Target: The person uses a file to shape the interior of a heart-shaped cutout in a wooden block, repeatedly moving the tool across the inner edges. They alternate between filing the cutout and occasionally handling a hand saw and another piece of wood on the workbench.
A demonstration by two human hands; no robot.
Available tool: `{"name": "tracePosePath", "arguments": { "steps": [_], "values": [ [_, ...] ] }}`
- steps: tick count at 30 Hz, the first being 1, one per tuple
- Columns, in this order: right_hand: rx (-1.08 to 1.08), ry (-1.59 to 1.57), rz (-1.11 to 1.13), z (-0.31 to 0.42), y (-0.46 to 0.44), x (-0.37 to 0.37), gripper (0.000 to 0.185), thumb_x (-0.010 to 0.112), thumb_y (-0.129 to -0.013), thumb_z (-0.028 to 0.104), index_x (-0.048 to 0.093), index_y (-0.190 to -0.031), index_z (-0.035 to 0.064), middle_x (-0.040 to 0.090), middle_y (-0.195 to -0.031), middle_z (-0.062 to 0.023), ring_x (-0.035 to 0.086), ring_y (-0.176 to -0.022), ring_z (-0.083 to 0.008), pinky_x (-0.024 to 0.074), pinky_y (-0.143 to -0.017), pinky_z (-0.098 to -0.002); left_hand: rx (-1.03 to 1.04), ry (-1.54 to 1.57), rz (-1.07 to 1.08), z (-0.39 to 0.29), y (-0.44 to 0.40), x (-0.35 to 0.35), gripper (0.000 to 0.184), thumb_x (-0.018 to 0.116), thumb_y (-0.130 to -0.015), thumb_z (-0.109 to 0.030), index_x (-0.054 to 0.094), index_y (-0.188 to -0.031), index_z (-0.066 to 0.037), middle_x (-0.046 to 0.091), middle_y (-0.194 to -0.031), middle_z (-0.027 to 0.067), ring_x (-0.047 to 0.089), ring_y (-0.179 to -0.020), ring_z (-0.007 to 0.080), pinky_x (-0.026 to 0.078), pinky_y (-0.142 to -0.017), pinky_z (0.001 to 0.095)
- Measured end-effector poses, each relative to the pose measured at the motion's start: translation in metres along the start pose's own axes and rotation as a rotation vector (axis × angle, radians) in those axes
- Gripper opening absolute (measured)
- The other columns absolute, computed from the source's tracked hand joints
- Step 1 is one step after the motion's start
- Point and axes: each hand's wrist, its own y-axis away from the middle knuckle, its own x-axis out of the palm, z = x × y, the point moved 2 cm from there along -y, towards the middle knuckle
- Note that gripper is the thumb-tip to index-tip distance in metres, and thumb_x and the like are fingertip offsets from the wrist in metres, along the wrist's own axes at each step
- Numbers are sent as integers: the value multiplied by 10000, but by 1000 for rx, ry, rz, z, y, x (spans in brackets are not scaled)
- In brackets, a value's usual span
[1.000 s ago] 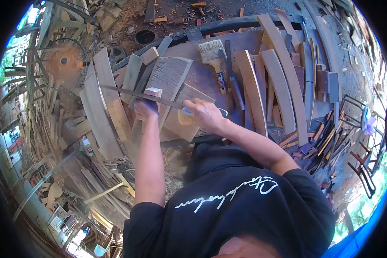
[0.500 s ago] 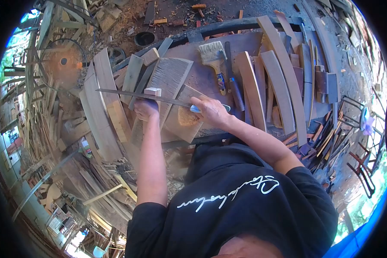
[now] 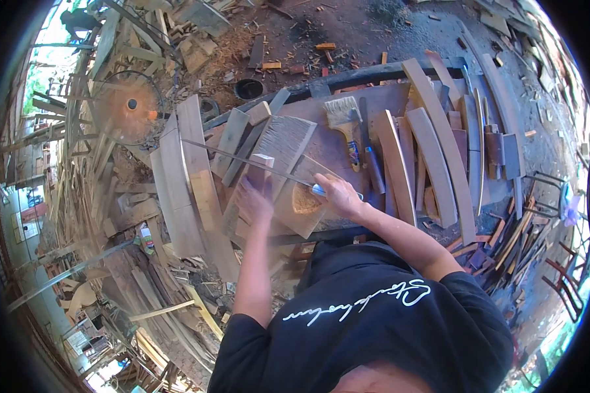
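My right hand is closed around the light blue handle of a hand saw, whose long thin blade points to the left. The blade crosses a small wooden block with a pale end. At the block's lower part, my left hand is closed on it, though motion blurs the fingers. Below lie a rough board and a second board bearing a heap of sawdust. Whether the teeth touch the block is unclear.
Right of the boards lie a wide paintbrush, a blue-handled tool and several curved wooden pieces. Long planks rest on the left. Wood scraps cover the ground, and a round orange-dusted disc stands at the far left.
The view has shifted, so the bench appears farther right and lower. My left hand sits lower against the block and is now blurred, with more of the block showing. My right hand keeps its grip.
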Motion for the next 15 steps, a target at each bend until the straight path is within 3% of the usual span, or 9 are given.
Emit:
{"name": "tracePosePath", "arguments": {
  "steps": [3, 6, 8, 9, 13, 15],
  "values": [
    [5, 38, 9, 16, 5, -4, 302, 670, -828, 114, 502, -1075, 68, 614, -910, -188, 634, -903, -422, 505, -743, -512, 78, -2, 78, 9, -9, -3, 528, 662, -893, -445, 538, -1186, -23, 618, -958, 215, 596, -933, 403, 451, -798, 485],
    [-21, 93, -11, 26, 11, -1, 334, 669, -815, 103, 502, -1104, 75, 614, -904, -195, 641, -889, -422, 517, -724, -507, 160, 211, 207, 27, -28, -8, 513, 696, -878, -441, 574, -1110, 0, 609, -906, 192, 601, -821, 355, 464, -707, 425],
    [0, 79, -2, 36, 15, 2, 335, 652, -818, 90, 502, -1117, 75, 614, -893, -196, 642, -889, -421, 519, -725, -510, 0, 568, 746, 29, -37, -26, 450, 718, -866, -355, 619, -1132, -5, 651, -983, 194, 622, -900, 376, 490, -765, 450],
    [9, 78, 9, 39, 16, 4, 335, 642, -824, 81, 500, -1127, 72, 611, -903, -198, 641, -890, -422, 521, -726, -513, 89, 485, 698, 28, -39, -29, 330, 697, -883, -269, 653, -1100, -24, 658, -956, 171, 623, -916, 345, 479, -770, 439],
    [38, 113, -15, 44, 8, 19, 347, 642, -823, 79, 500, -1140, 71, 610, -914, -203, 642, -890, -420, 522, -727, -515, 153, 584, 529, 42, -37, -6, 285, 670, -895, -220, 668, -1131, -60, 650, -945, 173, 617, -906, 360, 479, -797, 432],
    [59, 140, -15, 47, 2, 26, 365, 649, -824, 86, 501, -1157, 63, 608, -929, -211, 643, -886, -421, 528, -726, -510, 214, 423, 361, 44, -37, -6, 257, 626, -913, -210, 685, -1125, -77, 644, -914, 164, 609, -901, 365, 473, -824, 440]
  ]
}}
